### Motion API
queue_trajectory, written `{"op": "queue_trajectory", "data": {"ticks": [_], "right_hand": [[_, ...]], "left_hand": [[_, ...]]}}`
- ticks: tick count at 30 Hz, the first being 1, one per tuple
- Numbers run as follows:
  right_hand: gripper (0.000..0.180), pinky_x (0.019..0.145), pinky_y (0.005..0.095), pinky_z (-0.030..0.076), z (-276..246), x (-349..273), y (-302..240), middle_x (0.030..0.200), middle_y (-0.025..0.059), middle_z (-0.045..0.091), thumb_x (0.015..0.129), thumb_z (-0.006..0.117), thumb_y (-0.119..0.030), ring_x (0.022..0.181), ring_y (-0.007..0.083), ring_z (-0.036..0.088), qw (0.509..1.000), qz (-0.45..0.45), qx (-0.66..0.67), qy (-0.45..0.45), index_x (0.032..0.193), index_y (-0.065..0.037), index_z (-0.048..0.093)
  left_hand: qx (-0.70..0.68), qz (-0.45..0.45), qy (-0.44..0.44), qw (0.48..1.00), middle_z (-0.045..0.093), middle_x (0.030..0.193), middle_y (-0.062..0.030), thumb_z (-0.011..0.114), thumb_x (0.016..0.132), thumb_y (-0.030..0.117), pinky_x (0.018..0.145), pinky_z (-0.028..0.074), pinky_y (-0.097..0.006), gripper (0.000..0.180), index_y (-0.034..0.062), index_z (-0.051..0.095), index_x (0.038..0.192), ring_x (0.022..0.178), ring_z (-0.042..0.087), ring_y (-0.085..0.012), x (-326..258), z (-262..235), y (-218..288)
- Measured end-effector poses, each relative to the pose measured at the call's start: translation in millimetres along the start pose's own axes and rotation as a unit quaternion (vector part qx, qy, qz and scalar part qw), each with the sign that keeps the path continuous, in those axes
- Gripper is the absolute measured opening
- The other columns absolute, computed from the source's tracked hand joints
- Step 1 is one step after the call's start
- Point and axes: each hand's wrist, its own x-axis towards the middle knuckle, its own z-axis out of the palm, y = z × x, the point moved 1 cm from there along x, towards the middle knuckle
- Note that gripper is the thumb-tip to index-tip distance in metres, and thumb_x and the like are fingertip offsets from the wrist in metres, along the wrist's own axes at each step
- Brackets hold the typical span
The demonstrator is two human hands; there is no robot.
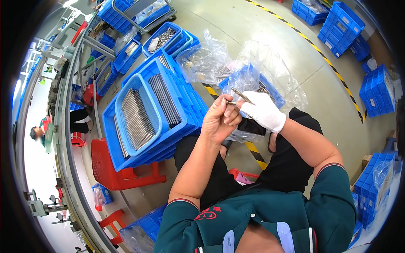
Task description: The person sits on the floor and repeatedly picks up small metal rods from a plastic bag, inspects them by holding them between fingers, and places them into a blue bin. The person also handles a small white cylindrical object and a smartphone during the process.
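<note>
The bare left hand (221,119) and gloved right hand (266,110) are pinching slim metal parts (241,94) between them; rod rows (137,120) are lying seemingly finished (loose pieces (263,88) are probably waiting in the bin (276,93)).

- Slim metal parts (241,94): partly hidden by the fingers (217,110)
- Floor crate (276,93): partly under clear plastic (248,78)
- Distant person (80,122): head blurred
- Upper-right crate (306,14): cut off by the edge

Left blocked by stacked blue crates (188,109), clear plastic bag (248,78) just ahead, open floor (322,90) rightward
</note>
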Motion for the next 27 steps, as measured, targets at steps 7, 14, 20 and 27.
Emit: {"op": "queue_trajectory", "data": {"ticks": [7,14,20,27], "right_hand": [[0.022,0.058,0.034,0.043,0,-4,-3,0.071,0.016,0.059,0.088,0.056,-0.022,0.061,0.025,0.056,0.998,-0.021,-0.062,0.001,0.092,-0.001,0.062],[0.025,0.062,0.0342,0.044,2,3,2,0.075,0.0164,0.059,0.088,0.058,-0.025,0.065,0.0262,0.057,0.999,0.011,-0.046,0.011,0.094,-0.001,0.062],[0.028,0.065,0.0336,0.044,1,3,0,0.076,0.0142,0.06,0.088,0.058,-0.027,0.067,0.0217,0.055,0.999,0.043,-0.025,-0.006,0.096,-0.001,0.063],[0.029,0.066,0.0298,0.042,1,5,3,0.077,0.0081,0.059,0.088,0.058,-0.028,0.071,0.0142,0.051,0.996,0.079,0.016,-0.036,0.094,0.0,0.062]], "left_hand": [[0.011,-0.034,0.004,0.999,0.05,0.064,-0.0031,0.05,0.095,0.024,0.051,0.031,-0.026,0.02,0.01,0.057,0.107,0.053,0.037,-0.0107,-4,0,-4],[0.15,0.0,0.084,0.985,0.05,0.067,-0.0029,0.048,0.096,0.03,0.052,0.032,-0.026,0.028,0.0065,0.057,0.109,0.055,0.039,-0.0108,-2,5,4],[0.364,0.101,0.12,0.918,0.055,0.075,-0.0015,0.047,0.097,0.03,0.057,0.035,-0.023,0.036,-0.0009,0.061,0.108,0.062,0.045,-0.0097,-3,13,11],[0.583,0.17,0.167,0.777,0.061,0.081,-0.0009,0.061,0.089,0.014,0.063,0.04,-0.019,0.019,0.0006,0.064,0.103,0.073,0.052,-0.0052,-7,19,11]]}}
